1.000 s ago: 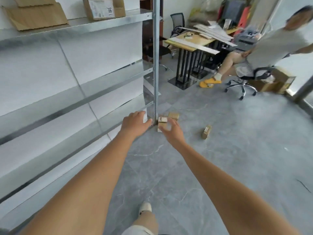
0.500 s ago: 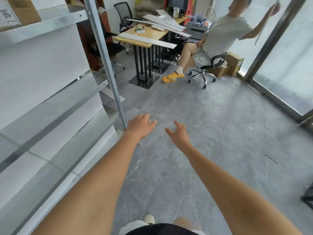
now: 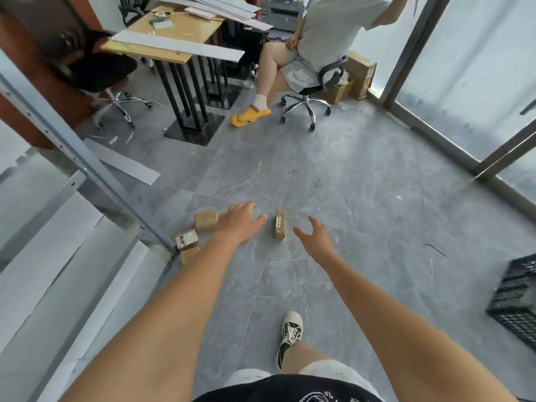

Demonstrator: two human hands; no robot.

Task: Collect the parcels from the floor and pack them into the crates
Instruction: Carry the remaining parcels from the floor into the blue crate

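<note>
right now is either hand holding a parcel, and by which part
Nothing is held. Both the left hand and right hand are open, either side of the upright parcel, not touching it.

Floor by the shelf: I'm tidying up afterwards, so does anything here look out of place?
Yes. Three small cardboard parcels lie scattered on the floor: one standing on edge between the hands, two by the shelf post. A loose grey panel also lies there.

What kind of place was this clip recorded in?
Probably a small office doubling as a stockroom or packing area. Bare grey metal shelving runs along one side, small brown cardboard parcels lie on the grey tiled floor, and a wooden desk with black legs stands beside swivel office chairs.
</note>
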